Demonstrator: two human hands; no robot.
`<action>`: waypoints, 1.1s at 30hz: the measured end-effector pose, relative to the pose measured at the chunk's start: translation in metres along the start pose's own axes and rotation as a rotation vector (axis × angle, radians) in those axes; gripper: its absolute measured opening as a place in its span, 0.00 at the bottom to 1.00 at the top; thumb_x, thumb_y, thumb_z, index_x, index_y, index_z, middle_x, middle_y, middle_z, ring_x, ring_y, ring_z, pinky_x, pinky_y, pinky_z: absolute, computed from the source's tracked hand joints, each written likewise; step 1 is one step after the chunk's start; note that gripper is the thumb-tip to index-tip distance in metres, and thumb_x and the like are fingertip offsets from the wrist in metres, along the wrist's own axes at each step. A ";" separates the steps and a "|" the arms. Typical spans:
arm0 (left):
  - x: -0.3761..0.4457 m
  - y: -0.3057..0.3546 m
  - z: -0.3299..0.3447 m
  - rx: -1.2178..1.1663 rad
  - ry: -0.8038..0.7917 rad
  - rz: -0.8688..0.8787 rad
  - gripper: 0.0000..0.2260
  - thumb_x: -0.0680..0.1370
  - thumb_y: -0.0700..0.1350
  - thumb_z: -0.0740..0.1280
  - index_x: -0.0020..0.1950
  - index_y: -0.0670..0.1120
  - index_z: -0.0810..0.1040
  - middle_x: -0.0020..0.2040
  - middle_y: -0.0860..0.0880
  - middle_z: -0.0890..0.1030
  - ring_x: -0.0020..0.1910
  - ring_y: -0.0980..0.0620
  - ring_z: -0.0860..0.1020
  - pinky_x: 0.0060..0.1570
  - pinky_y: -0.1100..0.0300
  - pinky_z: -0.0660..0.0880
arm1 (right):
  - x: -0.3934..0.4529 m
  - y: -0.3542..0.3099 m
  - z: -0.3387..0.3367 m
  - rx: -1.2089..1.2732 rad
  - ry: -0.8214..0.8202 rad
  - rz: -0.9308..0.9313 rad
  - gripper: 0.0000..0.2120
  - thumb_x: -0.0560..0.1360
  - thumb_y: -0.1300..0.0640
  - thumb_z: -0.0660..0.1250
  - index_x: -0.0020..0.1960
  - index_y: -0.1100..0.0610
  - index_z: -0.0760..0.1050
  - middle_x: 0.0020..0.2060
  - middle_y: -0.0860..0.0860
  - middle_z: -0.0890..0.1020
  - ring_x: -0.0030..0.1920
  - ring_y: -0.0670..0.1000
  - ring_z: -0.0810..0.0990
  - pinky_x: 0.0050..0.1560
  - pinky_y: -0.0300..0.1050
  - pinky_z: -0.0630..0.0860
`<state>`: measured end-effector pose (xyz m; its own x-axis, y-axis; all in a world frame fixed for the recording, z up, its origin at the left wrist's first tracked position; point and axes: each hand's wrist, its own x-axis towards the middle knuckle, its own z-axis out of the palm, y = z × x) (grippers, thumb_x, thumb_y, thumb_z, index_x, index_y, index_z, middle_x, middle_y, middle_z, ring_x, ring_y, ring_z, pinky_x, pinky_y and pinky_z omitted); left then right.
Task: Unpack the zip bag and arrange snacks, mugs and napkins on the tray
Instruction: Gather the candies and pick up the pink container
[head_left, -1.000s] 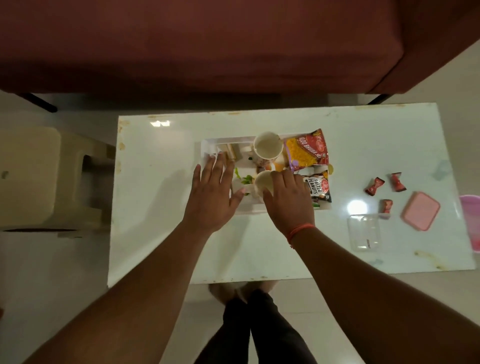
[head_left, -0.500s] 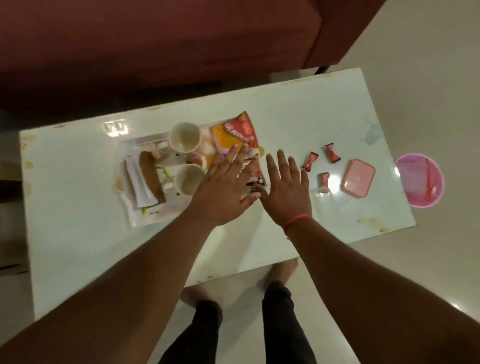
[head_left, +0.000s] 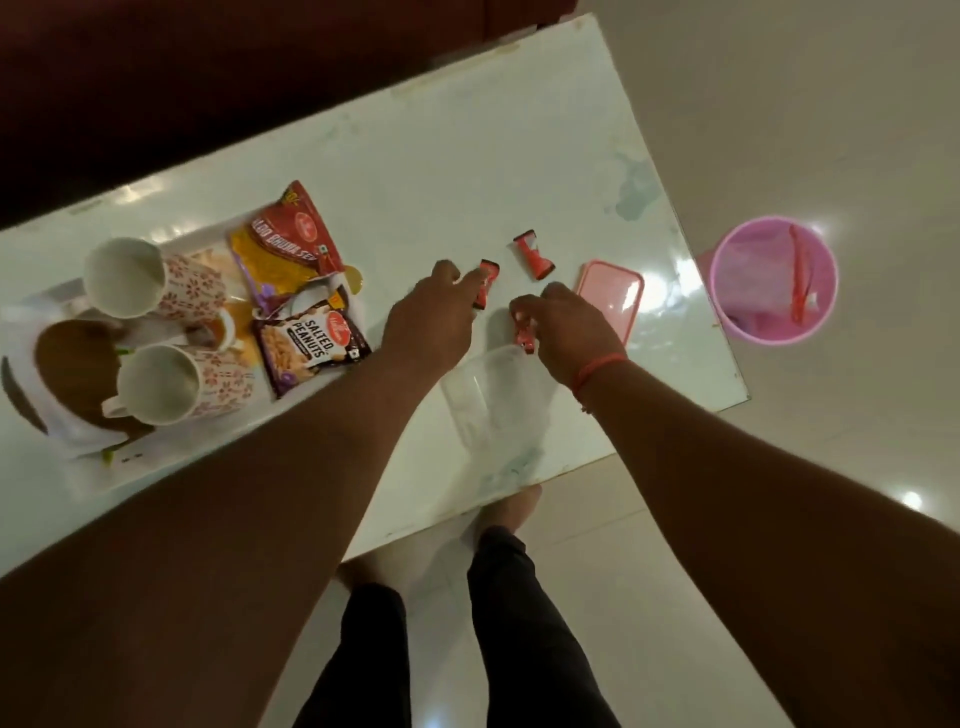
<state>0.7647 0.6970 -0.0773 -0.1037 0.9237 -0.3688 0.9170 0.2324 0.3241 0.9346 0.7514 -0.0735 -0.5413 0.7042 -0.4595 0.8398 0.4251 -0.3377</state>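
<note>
On the far left of the white surface (head_left: 467, 156) lies the tray (head_left: 31, 312), with a brown and white napkin (head_left: 67, 364) spread at its left end; two floral mugs stand on it, the far mug (head_left: 124, 278) and the near mug (head_left: 158, 384), both upright with open mouths; to their right the red and yellow snack packet (head_left: 291, 244) lies on the tray's right end, and the salted peanuts packet (head_left: 311, 345) lies just in front of it; right of the tray, the left hand (head_left: 431, 317) has its fingers curled onto one red wrapped sweet (head_left: 487, 283), pinching it against the surface; a second red sweet (head_left: 533, 253) lies loose a little beyond; the right hand (head_left: 571, 325) pinches a third red sweet (head_left: 523, 332) by its end, just above a clear container (head_left: 493, 410); a pink lid (head_left: 618, 291) lies just beside that hand; well to the right, on the floor (head_left: 805, 130), stands a pink bin (head_left: 774, 280).
</note>
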 end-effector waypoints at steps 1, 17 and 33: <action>0.008 0.002 0.002 0.063 -0.019 0.034 0.24 0.80 0.43 0.64 0.75 0.54 0.65 0.64 0.42 0.72 0.58 0.41 0.76 0.46 0.49 0.76 | 0.005 0.003 0.000 -0.030 -0.027 -0.052 0.18 0.77 0.63 0.64 0.66 0.53 0.76 0.56 0.58 0.76 0.52 0.61 0.79 0.54 0.56 0.80; 0.019 -0.004 -0.009 -0.260 0.170 -0.094 0.08 0.76 0.42 0.69 0.54 0.48 0.78 0.55 0.44 0.74 0.50 0.46 0.78 0.51 0.52 0.80 | 0.026 0.009 -0.011 0.180 0.007 -0.004 0.05 0.78 0.59 0.63 0.53 0.56 0.76 0.45 0.54 0.81 0.46 0.58 0.80 0.48 0.52 0.78; -0.092 0.032 0.020 -0.049 0.040 0.080 0.10 0.75 0.45 0.69 0.56 0.50 0.80 0.54 0.47 0.77 0.52 0.48 0.75 0.52 0.55 0.72 | -0.068 -0.028 -0.005 0.196 0.022 0.117 0.07 0.78 0.52 0.65 0.51 0.55 0.73 0.42 0.53 0.81 0.41 0.55 0.79 0.43 0.53 0.80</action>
<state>0.8114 0.6135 -0.0508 -0.0471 0.9509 -0.3058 0.9033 0.1712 0.3933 0.9475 0.6947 -0.0288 -0.4382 0.7554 -0.4872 0.8711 0.2232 -0.4374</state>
